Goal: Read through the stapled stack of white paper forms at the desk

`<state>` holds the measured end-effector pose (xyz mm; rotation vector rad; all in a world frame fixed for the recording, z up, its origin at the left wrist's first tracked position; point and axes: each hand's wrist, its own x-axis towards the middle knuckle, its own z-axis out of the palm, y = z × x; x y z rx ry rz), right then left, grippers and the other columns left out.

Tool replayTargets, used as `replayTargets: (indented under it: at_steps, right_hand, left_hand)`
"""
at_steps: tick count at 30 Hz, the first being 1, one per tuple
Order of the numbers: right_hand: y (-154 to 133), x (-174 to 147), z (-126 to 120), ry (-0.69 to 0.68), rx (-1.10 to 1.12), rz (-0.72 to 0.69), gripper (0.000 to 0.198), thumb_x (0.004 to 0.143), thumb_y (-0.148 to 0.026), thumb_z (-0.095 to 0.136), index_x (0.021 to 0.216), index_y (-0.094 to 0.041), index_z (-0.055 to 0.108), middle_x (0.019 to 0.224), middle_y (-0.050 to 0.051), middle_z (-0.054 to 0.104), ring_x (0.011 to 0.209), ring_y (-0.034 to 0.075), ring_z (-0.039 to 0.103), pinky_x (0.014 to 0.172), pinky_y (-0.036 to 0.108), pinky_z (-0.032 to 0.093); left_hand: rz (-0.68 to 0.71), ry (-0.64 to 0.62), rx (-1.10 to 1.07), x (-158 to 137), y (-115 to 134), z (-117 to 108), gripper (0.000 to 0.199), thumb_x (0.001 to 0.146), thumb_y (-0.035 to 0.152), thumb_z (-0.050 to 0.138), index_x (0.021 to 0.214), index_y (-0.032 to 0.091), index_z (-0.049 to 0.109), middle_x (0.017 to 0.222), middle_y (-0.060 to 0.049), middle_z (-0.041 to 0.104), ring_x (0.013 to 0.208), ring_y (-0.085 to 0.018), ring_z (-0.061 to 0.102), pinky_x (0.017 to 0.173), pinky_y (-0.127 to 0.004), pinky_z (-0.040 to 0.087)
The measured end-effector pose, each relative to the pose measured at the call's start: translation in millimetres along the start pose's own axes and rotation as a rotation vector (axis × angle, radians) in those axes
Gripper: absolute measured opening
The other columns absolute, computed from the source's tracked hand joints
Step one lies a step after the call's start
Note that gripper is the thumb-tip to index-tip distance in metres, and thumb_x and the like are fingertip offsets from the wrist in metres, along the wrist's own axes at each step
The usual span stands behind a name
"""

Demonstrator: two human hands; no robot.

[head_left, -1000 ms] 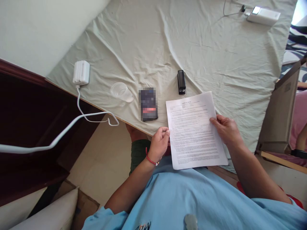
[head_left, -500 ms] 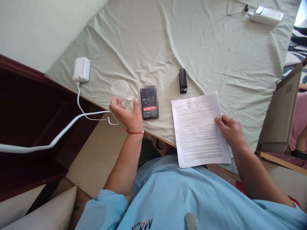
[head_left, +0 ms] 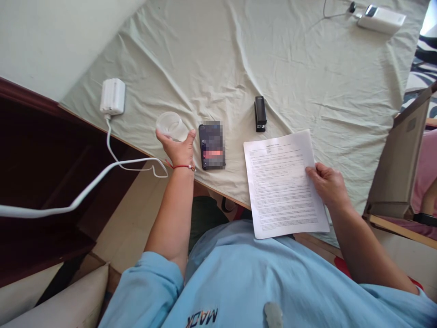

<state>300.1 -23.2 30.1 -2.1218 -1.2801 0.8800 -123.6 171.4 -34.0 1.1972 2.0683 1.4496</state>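
My left hand (head_left: 179,150) is at the near side of a translucent plastic cup (head_left: 170,123), thumb and fingers spread around it. Whether the fingers press on the cup I cannot tell. A red string bracelet circles that wrist. My right hand (head_left: 328,184) pinches the right edge of a stack of printed paper sheets (head_left: 285,187), thumb on top and the other fingers partly hidden. The stack lies over the near table edge, by my shirt. Beyond its top edge stands a black stapler (head_left: 260,114). A dark phone (head_left: 211,146), partly blurred out, lies right of the cup.
A wrinkled pale cloth covers the table (head_left: 290,59). At the left edge sits a white charger block (head_left: 112,96) with a white cable (head_left: 85,193) running across. A white power bank (head_left: 382,20) lies far right. Beyond a brown panel (head_left: 392,168), part of another person's arm (head_left: 430,200) shows.
My left hand has moved forward and slightly left, and its fingers now spread around the near side of the cup. My right hand and the paper stay almost where they were.
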Motion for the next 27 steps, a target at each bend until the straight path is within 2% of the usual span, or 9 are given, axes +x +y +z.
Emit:
replayTargets:
  at_steps: [5, 11, 14, 19, 22, 27]
  right_hand:
    - [0, 0, 0, 0.0, 0.022, 0.007, 0.032, 0.092, -0.051, 0.059, 0.072, -0.026, 0.057, 0.064, -0.001, 0.052, 0.066, 0.019, 0.048, 0.058, 0.032, 0.036]
    - [-2, -1, 0, 0.003, 0.025, 0.01, 0.032, 0.092, -0.05, 0.06, 0.071, -0.026, 0.056, 0.064, -0.001, 0.052, 0.065, 0.019, 0.047, 0.058, 0.032, 0.036]
    - [-3, -1, 0, 0.01, 0.001, 0.005, 0.032, 0.092, -0.05, 0.059, 0.072, -0.026, 0.057, 0.064, -0.001, 0.052, 0.065, 0.018, 0.046, 0.06, 0.032, 0.036]
    - [-3, -1, 0, 0.009, 0.012, 0.0, 0.031, 0.091, -0.051, 0.06, 0.073, -0.026, 0.059, 0.066, -0.001, 0.054, 0.066, 0.019, 0.048, 0.06, 0.032, 0.035]
    - [-2, -1, 0, 0.007, 0.01, -0.008, 0.032, 0.092, -0.051, 0.059, 0.072, -0.026, 0.058, 0.065, -0.001, 0.052, 0.066, 0.019, 0.048, 0.059, 0.032, 0.035]
    - [2, 1, -1, -0.001, 0.002, -0.015, 0.032, 0.092, -0.051, 0.059, 0.073, -0.026, 0.057, 0.065, -0.001, 0.054, 0.065, 0.019, 0.048, 0.058, 0.032, 0.035]
  left_hand:
    - [0.043, 0.011, -0.037, 12, -1, 2, 0.103, 0.076, 0.015, 0.089, 0.156, 0.018, 0.025, 0.165, -0.022, 0.045, 0.153, -0.026, 0.049, 0.132, -0.042, 0.034]
    - [0.062, -0.002, -0.102, 14, 5, -1, 0.08, 0.078, 0.009, 0.082, 0.142, 0.025, 0.036, 0.161, -0.016, 0.048, 0.148, -0.026, 0.054, 0.131, -0.048, 0.037]
    - [0.086, 0.024, -0.111, 6, 12, -6, 0.077, 0.077, 0.006, 0.082, 0.137, 0.024, 0.038, 0.159, -0.016, 0.049, 0.146, -0.025, 0.056, 0.128, -0.044, 0.042]
    - [0.173, 0.029, -0.16, -24, 35, -21, 0.084, 0.068, -0.002, 0.084, 0.136, 0.02, 0.04, 0.156, -0.017, 0.051, 0.146, -0.023, 0.056, 0.128, -0.038, 0.042]
    - [0.167, -0.076, -0.212, -55, 52, -35, 0.08, 0.071, 0.008, 0.089, 0.135, 0.025, 0.045, 0.151, -0.011, 0.056, 0.144, -0.025, 0.058, 0.126, -0.04, 0.045]
    - [0.089, -0.398, -0.405, -116, 97, -71, 0.072, 0.068, 0.04, 0.099, 0.127, 0.027, 0.059, 0.133, -0.007, 0.069, 0.132, -0.028, 0.067, 0.117, -0.045, 0.055]
